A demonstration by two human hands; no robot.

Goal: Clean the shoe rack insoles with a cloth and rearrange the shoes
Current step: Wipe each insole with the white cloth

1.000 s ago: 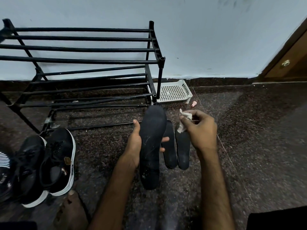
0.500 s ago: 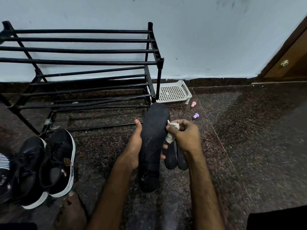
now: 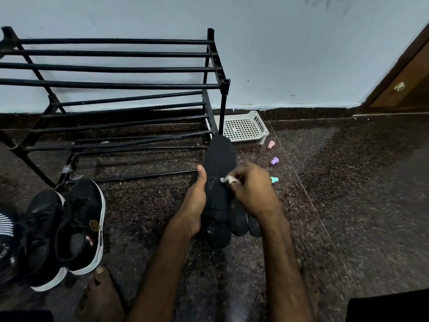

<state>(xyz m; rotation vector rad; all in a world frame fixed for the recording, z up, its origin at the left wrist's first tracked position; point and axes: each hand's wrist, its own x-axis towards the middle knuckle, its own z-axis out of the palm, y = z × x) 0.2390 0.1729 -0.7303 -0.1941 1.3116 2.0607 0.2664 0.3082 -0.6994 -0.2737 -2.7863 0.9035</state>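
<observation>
Head view: insole wipe in hand, shoes off the rack.

Left hand (image 3: 192, 205) grips a black insole (image 3: 219, 163) by its left edge, thumb up along it, toe end toward the shoe rack's (image 3: 116, 84) front right leg. Right hand (image 3: 253, 189) pinches a small white cloth (image 3: 228, 180) in curled fingertips and presses it on the insole's middle, beside pale scuffs. Two more insoles (image 3: 240, 220) lie on the floor (image 3: 348, 182) just under the right wrist. Black shoes (image 3: 79, 226) sit by the floor's left edge, rack bare. Judged: cleaning step, rearranging not begun. Next move probably calls for a lengthwise stroke against a firm left grip; specks show at the heel end.
</observation>
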